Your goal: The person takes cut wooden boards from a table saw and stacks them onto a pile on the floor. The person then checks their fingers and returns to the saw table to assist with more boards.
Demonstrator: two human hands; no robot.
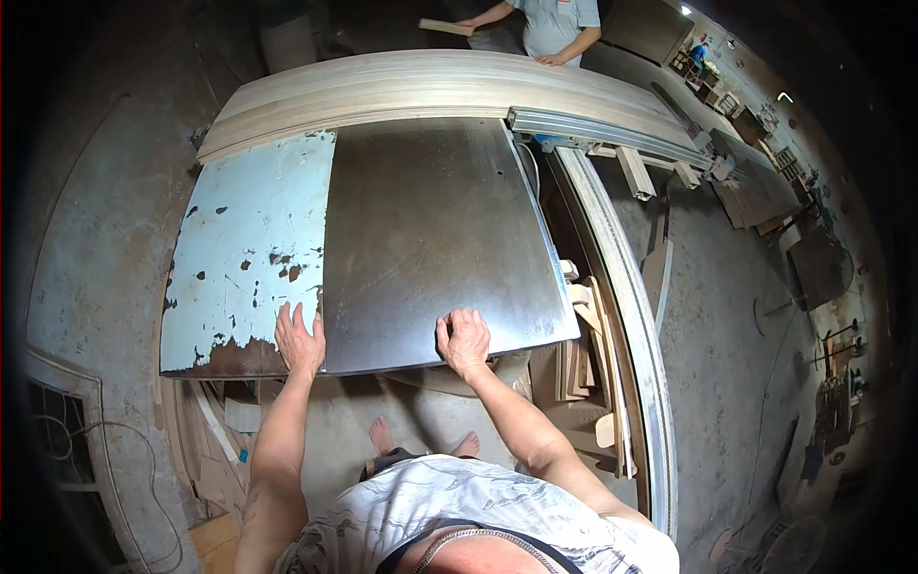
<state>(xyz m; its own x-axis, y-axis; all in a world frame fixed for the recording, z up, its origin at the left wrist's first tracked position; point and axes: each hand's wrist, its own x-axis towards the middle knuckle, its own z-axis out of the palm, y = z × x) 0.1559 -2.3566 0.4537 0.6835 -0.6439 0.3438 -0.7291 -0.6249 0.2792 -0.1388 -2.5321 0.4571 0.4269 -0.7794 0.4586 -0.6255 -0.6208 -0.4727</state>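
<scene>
My left hand (301,342) rests near the front edge of a machine table, fingers spread, over the seam where a chipped light-blue panel (253,210) meets a dark metal plate (430,220). Farther right, my right hand (464,340) lies on the dark plate by the same edge, its fingers slightly bent. Neither hand shows anything in its grasp. Along the table's far side lies a long stack of pale wooden boards (421,81), beyond my hands' reach as they now stand.
A metal fence bar (602,132) lies against the boards' right part. Along the right runs a long metal rail (617,277), with wood offcuts (598,354) beside it. Behind the boards, a co-worker (559,29) holds a thin wood strip (446,27). A cable (153,478) hangs lower left.
</scene>
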